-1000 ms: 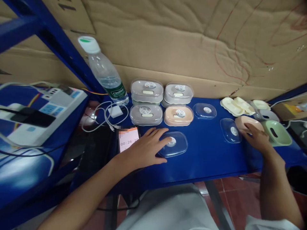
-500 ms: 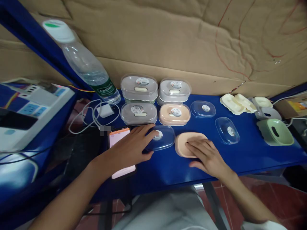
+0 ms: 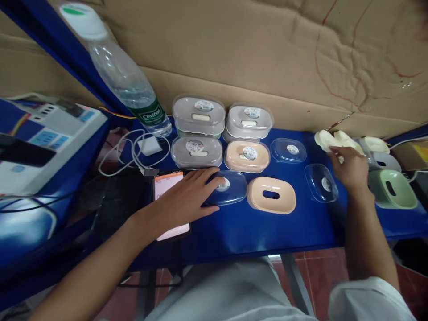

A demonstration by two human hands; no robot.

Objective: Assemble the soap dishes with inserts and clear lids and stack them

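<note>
My left hand [image 3: 190,191] lies flat with fingers spread, over the phone [image 3: 172,229] and the left edge of a clear oval lid [image 3: 234,189]. Right of that lid is a peach oval box [image 3: 287,198], top uncovered, a slot in its floor. Farther right, my right hand [image 3: 352,169] reaches to the cream plastic pieces [image 3: 323,139] at the back, its fingers pinched on one; the fingers hide part of it. Just left of that wrist lies another clear lid [image 3: 319,180]. A green slotted box [image 3: 397,196] stands to the right of the forearm.
Lidded boxes with labels [image 3: 197,111] stand in two rows at the back. A third clear lid [image 3: 281,150] lies beside them. A water bottle [image 3: 133,89], white cable [image 3: 117,167] and power strips [image 3: 43,138] occupy the left. A cardboard sheet [image 3: 234,49] rises behind.
My right hand has left the peach box, uncovering its slot, and moved right to the cream pieces. My left hand stays by the clear lid. The view has shifted slightly.
</note>
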